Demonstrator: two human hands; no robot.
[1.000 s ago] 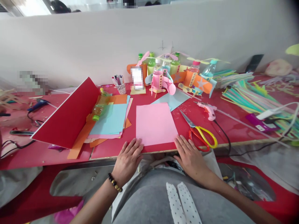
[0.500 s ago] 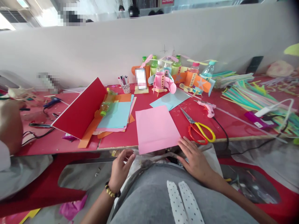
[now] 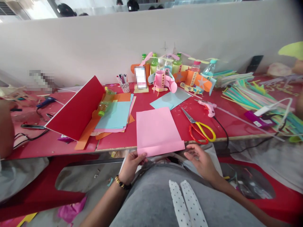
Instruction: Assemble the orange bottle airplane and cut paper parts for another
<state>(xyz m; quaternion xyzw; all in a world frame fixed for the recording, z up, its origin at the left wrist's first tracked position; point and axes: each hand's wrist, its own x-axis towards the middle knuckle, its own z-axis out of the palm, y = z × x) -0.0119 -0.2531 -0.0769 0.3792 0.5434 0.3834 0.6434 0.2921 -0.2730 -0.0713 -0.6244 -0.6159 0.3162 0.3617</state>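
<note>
A pink sheet of paper (image 3: 156,127) lies at the table's front edge, with a crease along its near side and a strip overhanging the edge. My left hand (image 3: 132,162) pinches the near left corner, thumb on top and fingers below. Just off the near right corner is my right hand (image 3: 200,159), its fingers slightly curled and apart, holding nothing. Beyond it lie scissors (image 3: 201,130) with one red and one yellow handle, blades parted and pointing away. A pink glue gun (image 3: 208,108) rests behind the scissors.
Stacked coloured paper (image 3: 115,116) and a standing red board (image 3: 75,110) are on the left. Decorated bottle crafts (image 3: 163,78), a phone (image 3: 140,77) and a pen cup (image 3: 124,85) line the back. Coloured strips (image 3: 248,97) and a purple power strip (image 3: 258,119) lie right.
My left hand has come to the paper and taken its near left corner. My right hand has drawn off the near right corner. The crease at the near side shows more clearly.
</note>
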